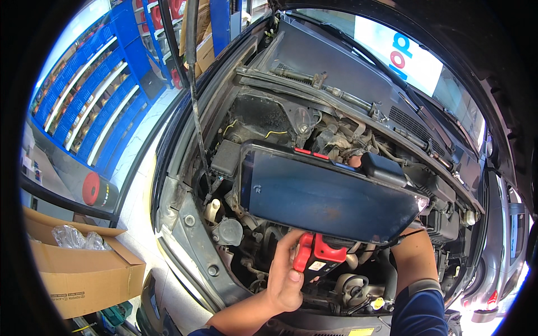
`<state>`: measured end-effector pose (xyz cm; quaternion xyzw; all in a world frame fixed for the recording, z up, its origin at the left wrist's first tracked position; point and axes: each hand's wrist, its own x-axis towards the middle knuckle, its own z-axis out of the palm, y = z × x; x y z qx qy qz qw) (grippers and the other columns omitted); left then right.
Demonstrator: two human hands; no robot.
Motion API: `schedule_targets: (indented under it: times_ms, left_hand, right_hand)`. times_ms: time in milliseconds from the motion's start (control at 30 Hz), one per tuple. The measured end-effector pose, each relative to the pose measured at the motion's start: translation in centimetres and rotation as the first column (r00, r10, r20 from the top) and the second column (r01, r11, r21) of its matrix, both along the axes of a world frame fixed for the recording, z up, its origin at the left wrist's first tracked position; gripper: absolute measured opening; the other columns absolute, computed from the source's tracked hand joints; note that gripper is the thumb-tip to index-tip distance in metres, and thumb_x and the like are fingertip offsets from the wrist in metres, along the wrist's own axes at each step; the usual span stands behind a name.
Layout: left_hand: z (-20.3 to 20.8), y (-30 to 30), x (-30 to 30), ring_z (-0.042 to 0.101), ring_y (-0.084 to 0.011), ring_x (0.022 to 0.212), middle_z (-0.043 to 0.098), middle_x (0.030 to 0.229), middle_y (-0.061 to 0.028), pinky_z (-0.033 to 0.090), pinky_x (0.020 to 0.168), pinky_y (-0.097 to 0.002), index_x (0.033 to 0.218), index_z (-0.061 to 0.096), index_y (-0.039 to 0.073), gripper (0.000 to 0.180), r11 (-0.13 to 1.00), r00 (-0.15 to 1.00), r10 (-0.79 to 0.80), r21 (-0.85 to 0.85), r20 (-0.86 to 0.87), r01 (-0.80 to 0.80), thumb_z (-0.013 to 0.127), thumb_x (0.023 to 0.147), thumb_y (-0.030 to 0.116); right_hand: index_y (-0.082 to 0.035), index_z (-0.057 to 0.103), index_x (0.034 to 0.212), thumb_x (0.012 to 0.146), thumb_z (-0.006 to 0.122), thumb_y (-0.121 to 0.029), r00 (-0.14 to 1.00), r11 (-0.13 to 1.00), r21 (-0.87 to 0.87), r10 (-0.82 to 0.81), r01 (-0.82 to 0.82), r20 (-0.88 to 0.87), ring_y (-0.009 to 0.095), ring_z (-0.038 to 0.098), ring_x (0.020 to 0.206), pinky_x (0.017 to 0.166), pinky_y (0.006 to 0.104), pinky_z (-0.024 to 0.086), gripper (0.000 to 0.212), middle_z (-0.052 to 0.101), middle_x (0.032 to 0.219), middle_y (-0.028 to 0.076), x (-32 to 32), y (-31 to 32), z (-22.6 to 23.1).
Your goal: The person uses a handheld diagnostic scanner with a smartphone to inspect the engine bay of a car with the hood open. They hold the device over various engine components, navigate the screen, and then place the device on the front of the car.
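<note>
A large, flat, dark blue battery-like block with a clear plastic rim is held tilted above the open engine bay of a car, its long side running from the upper left down to the lower right. Its broad face is smooth, slightly glossy and dusty, and two small red tabs are seen on its upper edge. A black box-shaped cap sits on the upper right edge.

Below the block's lower edge, a red and black clamp with a white label is gripped by the left hand; the thumb is pressed against the clamp's red side and the other fingers are curled around behind it. The right hand is hidden behind the block, so the state of its fingers cannot be told; only the right forearm and a dark blue sleeve are visible beneath the block's right end.

A brown cardboard box holding crumpled clear plastic stands on the floor at the left, and blue metal shelving is seen behind it.
</note>
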<state>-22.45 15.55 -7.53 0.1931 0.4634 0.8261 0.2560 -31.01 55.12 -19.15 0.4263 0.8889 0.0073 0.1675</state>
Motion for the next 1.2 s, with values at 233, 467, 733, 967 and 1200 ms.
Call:
schedule_targets:
  times_ms: [233, 467, 733, 967, 1200]
  left_hand:
    - [0.3, 0.0, -0.2, 0.064, -0.0183, 0.08, 0.059, 0.112, -0.0196, 0.053, 0.063, -0.0277, 0.138, 0.026, -0.002, 0.089, 1.0, 1.0, -0.007, 0.028, -0.025, 0.008, 0.054, 0.092, 0.069]
    - [0.1, 0.0, 0.0, 0.063, -0.0163, 0.077, 0.061, 0.109, -0.0179, 0.052, 0.061, -0.0264, 0.134, 0.027, -0.001, 0.088, 0.999, 0.999, 0.036, 0.007, -0.025, -0.036, 0.055, 0.091, 0.071]
    - [0.0, 0.0, 0.0, 0.063, -0.0164, 0.076, 0.062, 0.107, -0.0182, 0.052, 0.061, -0.0267, 0.132, 0.027, 0.0, 0.087, 0.999, 0.999, 0.035, 0.014, -0.016, -0.035, 0.056, 0.09, 0.071]
    - [-0.6, -0.2, -0.3, 0.063, -0.0169, 0.077, 0.063, 0.106, -0.021, 0.051, 0.063, -0.0271, 0.142, 0.024, -0.002, 0.09, 1.0, 0.997, -0.004, -0.023, -0.074, 0.002, 0.049, 0.095, 0.069]
    - [-0.5, -0.5, -0.5, 0.063, -0.0174, 0.076, 0.064, 0.105, -0.0221, 0.051, 0.063, -0.0274, 0.145, 0.023, -0.005, 0.091, 0.998, 0.996, -0.043, -0.044, -0.072, 0.04, 0.043, 0.097, 0.07]
  right_hand:
    - [-0.011, 0.072, 0.118, 0.093, 0.06, -0.034, 1.0, 1.0, -0.006, -0.009, 0.009, 0.006, 0.027, 0.067, 0.115, 0.09, 0.0399, 0.057, 0.036, 0.068, 0.125, 0.012, -0.1, -0.1, -0.1]
    - [-0.011, 0.072, 0.118, 0.093, 0.06, -0.034, 1.0, 1.0, -0.011, -0.02, 0.021, 0.012, 0.027, 0.067, 0.116, 0.091, 0.0398, 0.057, 0.036, 0.068, 0.126, 0.012, -0.2, 0.0, -0.2]
    - [-0.011, 0.072, 0.119, 0.093, 0.06, -0.034, 0.999, 0.999, -0.016, -0.03, 0.03, 0.017, 0.027, 0.067, 0.117, 0.091, 0.0397, 0.057, 0.037, 0.068, 0.127, 0.012, -0.3, -0.1, -0.2]
    - [-0.011, 0.072, 0.12, 0.093, 0.06, -0.034, 0.999, 0.999, -0.019, -0.039, 0.04, 0.021, 0.027, 0.067, 0.117, 0.091, 0.0396, 0.057, 0.037, 0.068, 0.128, 0.011, -0.4, 0.0, -0.1]
    - [-0.011, 0.071, 0.121, 0.093, 0.06, -0.034, 0.999, 0.999, -0.023, -0.047, 0.047, 0.025, 0.027, 0.066, 0.118, 0.092, 0.0395, 0.057, 0.038, 0.067, 0.129, 0.011, -0.6, -0.1, -0.1]
